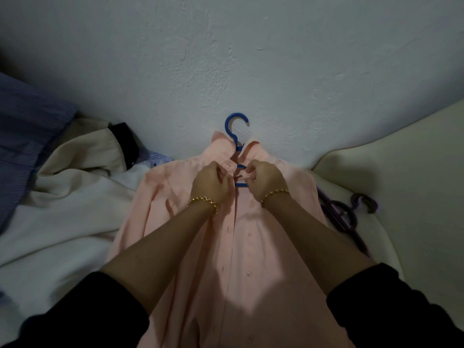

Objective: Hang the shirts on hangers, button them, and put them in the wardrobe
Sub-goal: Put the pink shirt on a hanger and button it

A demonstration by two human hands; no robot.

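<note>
Pink cotton placket, upper chest: left hand [213, 183] pinches the left front edge of the pink shirt [241, 247], fingers curled tight on the cloth; right hand [263, 180] pinches the opposite edge, the two fists close together just below the collar.

Shirt: laid face-up on pale bedding [50, 234], collar at the far end against the wall [226, 59], hem running off the near edge. Front gapes a little between the fists; lower down the edges lie together, with small buttons showing (fastened or not, cannot tell).

Blue hanger [237, 126]: inside the shirt, hook projecting past the collar onto the wall side, crossbars visible in the gap between the hands.

Wrists: one gold bead bracelet [203, 200] each; black sleeves [75, 310] pushed back to the forearm.

Right, just beside the shirt: purple hangers [344, 217], lying flat on a cream cushion [401, 172].

Left, far: beige garment [85, 151] with dark cuff, crumpled; blue striped shirt [27, 121] beyond it.
</note>
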